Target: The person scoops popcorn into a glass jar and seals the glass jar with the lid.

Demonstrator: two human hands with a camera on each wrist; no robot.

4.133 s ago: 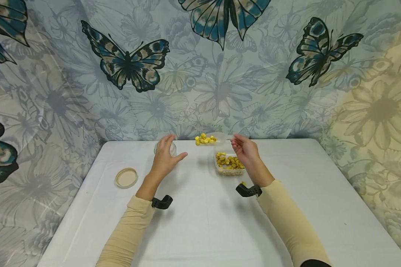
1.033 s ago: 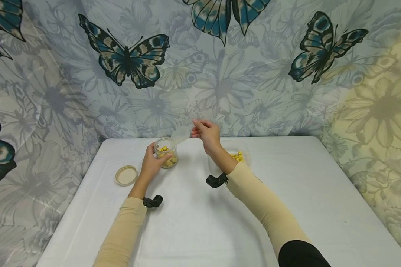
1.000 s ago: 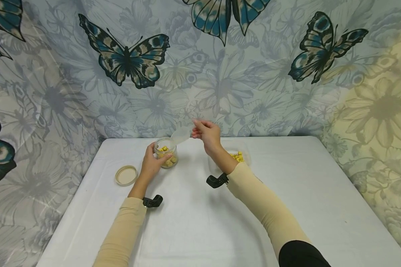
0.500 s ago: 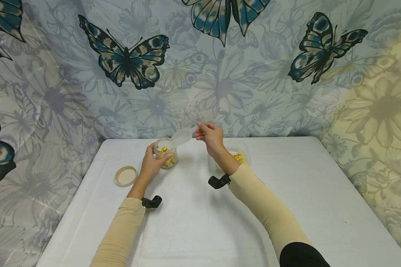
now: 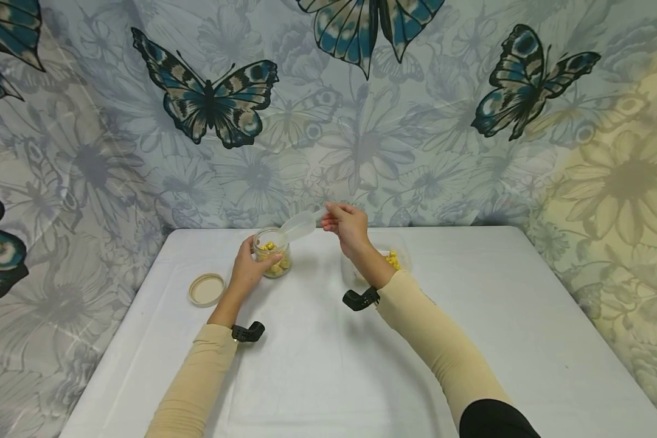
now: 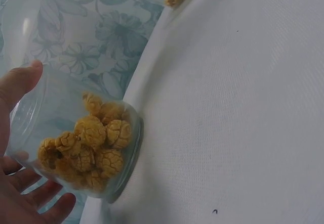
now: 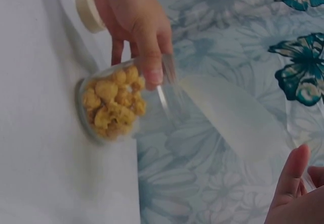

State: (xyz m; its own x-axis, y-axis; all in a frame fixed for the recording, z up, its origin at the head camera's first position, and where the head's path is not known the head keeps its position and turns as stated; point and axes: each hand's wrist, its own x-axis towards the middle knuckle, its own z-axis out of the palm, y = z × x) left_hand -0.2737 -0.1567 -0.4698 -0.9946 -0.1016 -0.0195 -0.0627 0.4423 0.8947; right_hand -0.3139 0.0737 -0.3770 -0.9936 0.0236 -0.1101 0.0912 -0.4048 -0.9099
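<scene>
My left hand (image 5: 245, 269) holds a glass jar (image 6: 61, 95) by its side, thumb in front and fingers behind. The jar stands upright on the table, its lower part filled with yellow popcorn (image 6: 90, 133). In my right hand (image 5: 350, 231), thumb and fingers pinch the thin handle of a translucent plastic scoop (image 5: 299, 225). Its bowl slants down to the jar's open mouth, and no popcorn shows in it. The right wrist view shows the scoop's edge close to the rim; whether they touch I cannot tell.
A clear plastic tub (image 5: 351, 277) of popcorn stands behind my right forearm, partly hidden by it. Left of the jar lies a cream-coloured round lid (image 5: 207, 290). A white cloth covers the table (image 5: 306, 365), which ends at a butterfly-print backdrop (image 5: 367, 152).
My right hand has brought the scoop left from above the tub to the jar, and its popcorn is gone from it. My left hand has taken hold of the jar. Lately the scoop shifted slightly right.
</scene>
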